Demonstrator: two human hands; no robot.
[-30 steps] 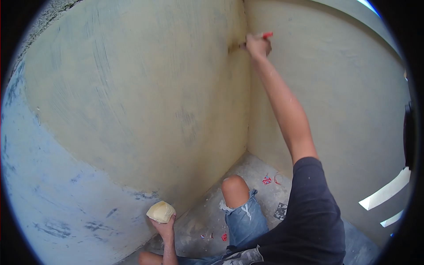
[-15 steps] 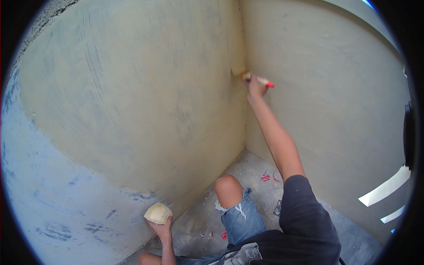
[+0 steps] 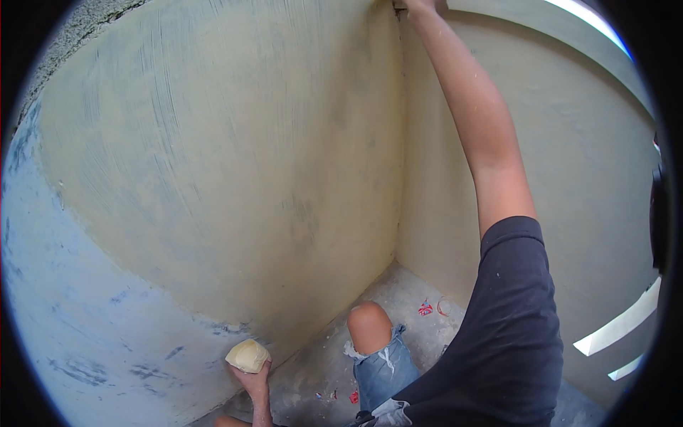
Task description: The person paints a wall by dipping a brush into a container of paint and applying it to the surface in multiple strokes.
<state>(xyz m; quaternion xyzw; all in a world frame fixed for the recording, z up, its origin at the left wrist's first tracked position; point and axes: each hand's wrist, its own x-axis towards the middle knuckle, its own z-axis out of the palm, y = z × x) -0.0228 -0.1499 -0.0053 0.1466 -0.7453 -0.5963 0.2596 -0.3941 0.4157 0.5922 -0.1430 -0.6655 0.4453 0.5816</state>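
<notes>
My left hand (image 3: 256, 383) grips a small tub of cream paint (image 3: 248, 356) low at the left, close to the wall. High up at the corner, my right hand (image 3: 425, 6) is cut off by the top edge of the view. Its fingers are closed around a paintbrush (image 3: 400, 4), of which only a sliver shows beside the hand; the bristles are out of sight. The left wall (image 3: 235, 156) has a streaky cream coat over most of it, with a pale bluish patch (image 3: 92, 320) at lower left. The right wall (image 3: 590, 185) is cream too.
My bent knee (image 3: 370, 329) in torn denim is near the wall corner. Red scraps (image 3: 425, 307) lie on the grey concrete floor (image 3: 398, 285). Rough stone (image 3: 71, 43) edges the upper left, and bright strips of light (image 3: 619, 320) show at the right.
My right arm has reached upward along the corner, carrying the paintbrush from mid-wall to the top edge of the view. My left hand still holds the tub, slightly lower in view.
</notes>
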